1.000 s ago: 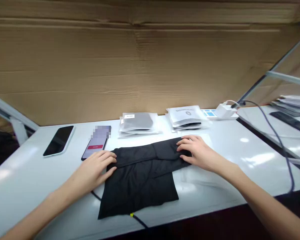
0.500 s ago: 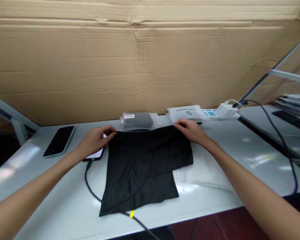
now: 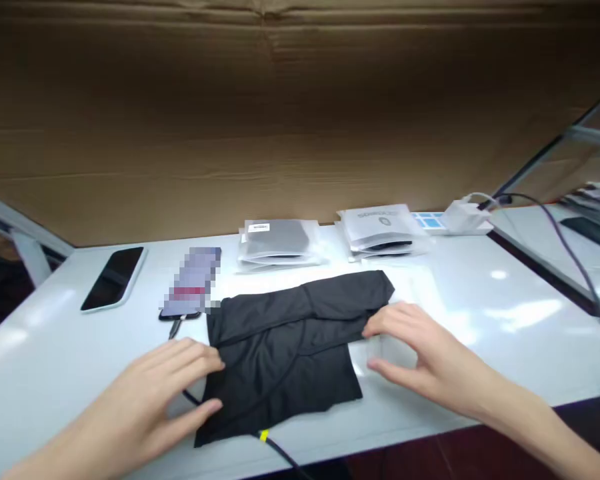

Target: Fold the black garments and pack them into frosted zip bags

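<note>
Cloth point(image 3: 280, 373) lowered, grip loosened

It lies near six o'clock on the counter point(image 3: 530, 347). Left hand point(image 3: 167, 390) at its nine, right hand point(image 3: 425, 353) at its three, both loosely open, gripping nothing; half a second ago they pinched its raised edge.

black cloth garment point(image 3: 280, 360) is lying spread on the white tabletop point(image 3: 105, 347), near its front edge. the matte fabric is showing curved seam lines and shallow wrinkles across the middle. the far part is forming a broad, folded-looking band, slanting up to the right and extending past the near panel on that side. the near hem is running slightly wavy, also slanting.
</note>
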A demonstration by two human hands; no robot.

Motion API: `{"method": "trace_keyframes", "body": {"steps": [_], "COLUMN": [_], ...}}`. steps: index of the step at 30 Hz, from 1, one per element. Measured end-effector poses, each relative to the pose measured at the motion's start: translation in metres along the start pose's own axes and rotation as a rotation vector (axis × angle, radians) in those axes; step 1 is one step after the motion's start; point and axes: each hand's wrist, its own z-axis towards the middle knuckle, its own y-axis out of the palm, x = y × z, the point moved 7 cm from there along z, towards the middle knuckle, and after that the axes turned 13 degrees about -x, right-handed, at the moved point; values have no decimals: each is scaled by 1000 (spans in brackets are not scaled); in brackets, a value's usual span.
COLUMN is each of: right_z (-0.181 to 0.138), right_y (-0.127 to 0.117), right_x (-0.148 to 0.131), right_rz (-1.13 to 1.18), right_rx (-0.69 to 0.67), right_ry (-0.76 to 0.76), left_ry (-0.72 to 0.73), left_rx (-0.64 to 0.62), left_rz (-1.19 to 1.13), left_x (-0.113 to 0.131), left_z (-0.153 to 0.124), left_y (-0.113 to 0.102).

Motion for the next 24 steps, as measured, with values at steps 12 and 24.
{"method": "trace_keyframes", "body": {"steps": [12,24], "right_z": [15,68], "right_y": [14,-12], "right_x": [-38,11], "right_rz": [78,220], "right_rx": [18,227], "right_ry": [-93,81], "left_ry": [-47,-359], "left_rx": [-108,10], "left_rz": [-216,-100], "left_x": [15,-40], "left_z": [5,19], "left_y": [8,-14]}}
